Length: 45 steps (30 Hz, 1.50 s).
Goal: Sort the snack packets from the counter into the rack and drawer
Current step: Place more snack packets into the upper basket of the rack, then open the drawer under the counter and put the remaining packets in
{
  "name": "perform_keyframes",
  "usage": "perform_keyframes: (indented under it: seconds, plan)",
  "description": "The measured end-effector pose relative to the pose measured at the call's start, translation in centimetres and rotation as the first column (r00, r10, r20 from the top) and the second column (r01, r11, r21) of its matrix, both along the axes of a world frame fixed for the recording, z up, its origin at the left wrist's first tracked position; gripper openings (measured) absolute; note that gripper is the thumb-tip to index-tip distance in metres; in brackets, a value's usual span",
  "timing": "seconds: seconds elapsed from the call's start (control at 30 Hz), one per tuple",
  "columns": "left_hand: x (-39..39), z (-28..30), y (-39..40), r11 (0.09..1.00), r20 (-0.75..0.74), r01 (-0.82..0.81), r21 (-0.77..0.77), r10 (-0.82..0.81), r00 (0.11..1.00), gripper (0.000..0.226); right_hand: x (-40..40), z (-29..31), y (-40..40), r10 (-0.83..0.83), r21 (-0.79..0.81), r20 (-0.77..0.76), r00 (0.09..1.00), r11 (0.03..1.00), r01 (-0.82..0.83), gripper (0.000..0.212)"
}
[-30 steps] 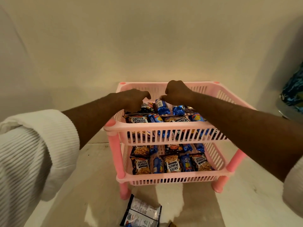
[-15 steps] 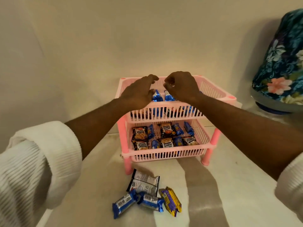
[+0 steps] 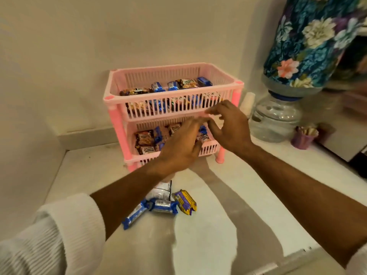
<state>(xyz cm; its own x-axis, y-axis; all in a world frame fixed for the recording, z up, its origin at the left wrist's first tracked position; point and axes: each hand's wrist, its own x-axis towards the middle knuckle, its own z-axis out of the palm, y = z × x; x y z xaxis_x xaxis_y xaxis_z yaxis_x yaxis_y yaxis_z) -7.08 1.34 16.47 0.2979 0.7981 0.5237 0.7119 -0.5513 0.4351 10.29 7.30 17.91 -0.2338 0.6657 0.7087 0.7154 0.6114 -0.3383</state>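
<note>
The left hand (image 3: 179, 149) covers the middle of the rack's lower shelf, so the packets behind it cannot be read, and its fingers are blurred; they look spread and loose, with nothing gripped. The right hand (image 3: 228, 126) floats just in front of the upper shelf's front wall, fingers curled but parted, and appears empty, though its fingertips are smeared. On the counter a white packet (image 3: 161, 190) is half hidden under the left forearm. The pink rack (image 3: 117, 124) has two slatted shelves: the top one holds a row of brown and blue packets (image 3: 164, 87) lying close together, the bottom one holds more brown packets (image 3: 145, 138) and blue ones, partly screened by the hands. In front of the rack, on the pale counter (image 3: 248, 187), lie two blue packets (image 3: 151, 210) end to end and a yellow and purple packet (image 3: 185, 202) just beside them. To the right stands a water jug (image 3: 276, 120) under a floral cover (image 3: 309, 40), cut off at the top, with a small purple cup (image 3: 302, 138) near it. A plain cream wall (image 3: 79, 46) runs behind.
</note>
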Motion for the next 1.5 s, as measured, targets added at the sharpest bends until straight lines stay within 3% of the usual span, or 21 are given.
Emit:
perform_keyframes:
  seconds: [0.23, 0.47, 0.7, 0.87, 0.93, 1.07, 1.13, 1.2, 1.27, 1.4, 1.5]
  plan:
    - [6.4, -11.7, -5.8, 0.937, 0.051, 0.055, -0.345, -0.039, 0.998, 0.068, 10.7, -9.7, -4.2, -0.098, -0.227, -0.010, 0.995, 0.969, 0.093, 0.017]
    - [14.9, -20.6, -9.7, 0.864, -0.050, -0.013, -0.503, -0.014, 0.999, 0.071, 21.9, -17.5, -8.9, -0.128, -0.421, 0.016, 0.992, 0.899, 0.123, 0.014]
    - [23.4, -25.7, -10.6, 0.822, -0.313, -0.122, -0.555, -0.071, 0.947, 0.074, 32.5, -23.5, -12.7, -0.173, -0.546, 0.045, 0.984, 0.820, 0.169, 0.017]
    - [25.6, -27.3, -12.0, 0.866, -0.519, -0.260, -0.428, 0.001, 0.855, 0.068, 37.4, -26.7, -14.8, -0.312, -0.562, 0.093, 0.946, 0.767, 0.308, 0.011]
    - [25.4, -27.3, -12.2, 0.882, -0.520, -0.267, -0.389, 0.029, 0.854, 0.066, 37.7, -27.7, -15.6, -0.373, -0.561, -0.008, 0.928, 0.770, 0.304, 0.009]
    - [26.1, -27.6, -12.1, 0.888, -0.529, -0.294, -0.353, 0.069, 0.846, 0.065, 37.3, -29.3, -16.3, -0.566, -0.631, -0.257, 0.783, 0.712, 0.308, 0.024]
    - [26.1, -27.6, -12.2, 0.888, -0.532, -0.303, -0.346, 0.080, 0.843, 0.064, 36.4, -29.4, -16.2, -0.692, -0.735, -0.368, 0.621, 0.625, 0.261, 0.044]
    - [26.2, -27.7, -12.2, 0.885, -0.526, -0.303, -0.353, 0.081, 0.847, 0.064, 35.8, -29.4, -16.1, -0.786, -0.833, -0.459, 0.414, 0.543, 0.107, 0.063]
    - [26.2, -27.8, -12.2, 0.883, -0.527, -0.309, -0.353, 0.086, 0.846, 0.064, 35.7, -29.5, -15.9, -0.827, -0.868, -0.484, 0.285, 0.495, -0.040, 0.072]
    - [26.1, -27.9, -12.1, 0.878, -0.531, -0.310, -0.364, 0.078, 0.844, 0.065, 36.1, -29.4, -15.6, -0.843, -0.858, -0.505, 0.183, 0.468, -0.211, 0.075]
    - [26.0, -27.8, -12.1, 0.874, -0.531, -0.298, -0.384, 0.055, 0.846, 0.064, 36.3, -28.9, -15.5, -0.833, -0.842, -0.523, 0.181, 0.470, -0.265, 0.073]
